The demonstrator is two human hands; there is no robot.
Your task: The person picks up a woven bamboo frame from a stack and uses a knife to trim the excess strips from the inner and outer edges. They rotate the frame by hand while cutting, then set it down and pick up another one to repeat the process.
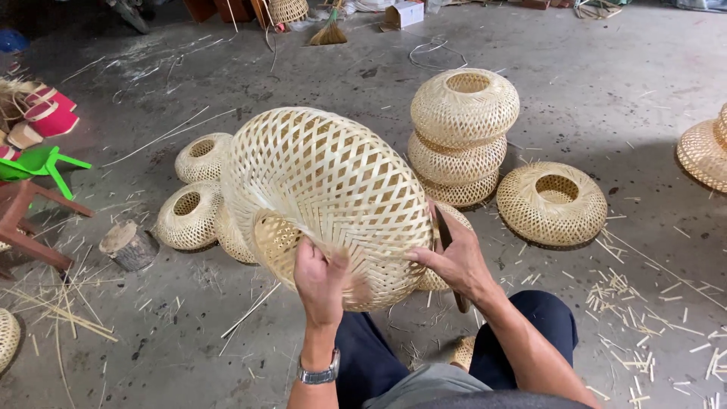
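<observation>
I hold a large round woven bamboo basket shell [329, 189] tilted in front of me, its open rim facing down toward me. My left hand [321, 279], with a wristwatch, grips the loose strip ends at the rim. My right hand [454, 261] presses the shell's right side and holds a dark knife [444, 231] whose blade lies against the weave. My knees in dark trousers are below.
A stack of three woven shells [462, 132] stands behind, one more [551, 203] to its right and others [189, 216] at left. A wooden block [129, 244], a green stool [42, 165] and scattered bamboo offcuts [644, 318] lie on the concrete floor.
</observation>
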